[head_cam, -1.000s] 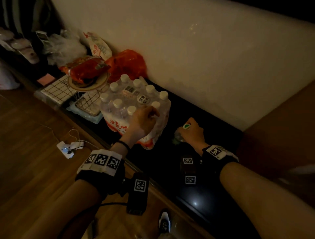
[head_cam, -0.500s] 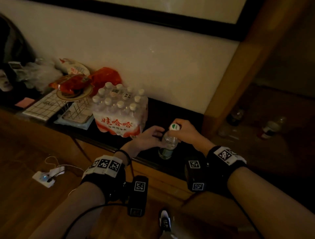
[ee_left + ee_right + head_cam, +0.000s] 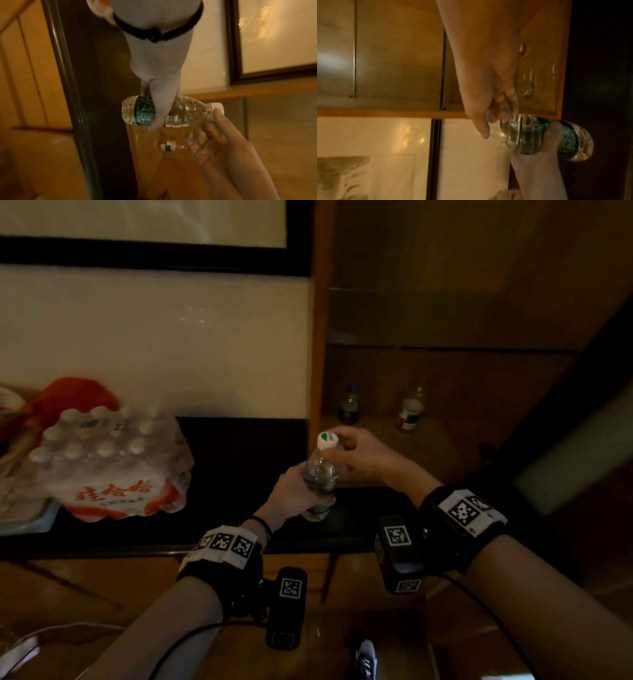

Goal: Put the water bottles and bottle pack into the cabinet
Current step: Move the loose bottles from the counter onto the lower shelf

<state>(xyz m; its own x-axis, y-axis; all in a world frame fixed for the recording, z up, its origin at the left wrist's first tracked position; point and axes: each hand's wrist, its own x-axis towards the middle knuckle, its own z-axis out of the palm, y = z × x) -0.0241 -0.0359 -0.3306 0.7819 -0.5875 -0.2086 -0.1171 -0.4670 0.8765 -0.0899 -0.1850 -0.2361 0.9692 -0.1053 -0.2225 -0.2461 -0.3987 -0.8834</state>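
Above the dark counter, a clear, green-labelled water bottle with white cap.

Clear ribbed plastic bottle – glossy black counter, warm wood cabinet

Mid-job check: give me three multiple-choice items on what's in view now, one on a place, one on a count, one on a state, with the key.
1. Where is the bottle pack?
A. on the dark counter, left of the hands
B. inside the cabinet
C. on the floor

2. How many bottles stand on the cabinet shelf?
A. none
B. two
C. five

3. How is the single water bottle held?
A. lying untouched on the counter
B. left hand round its body, right hand at its neck
C. right hand alone, by its base

Key: 1 A, the pack sits on the counter by the wall; 2 B, a dark bottle and a white-labelled one stand there; 3 B, both wrist views show it.
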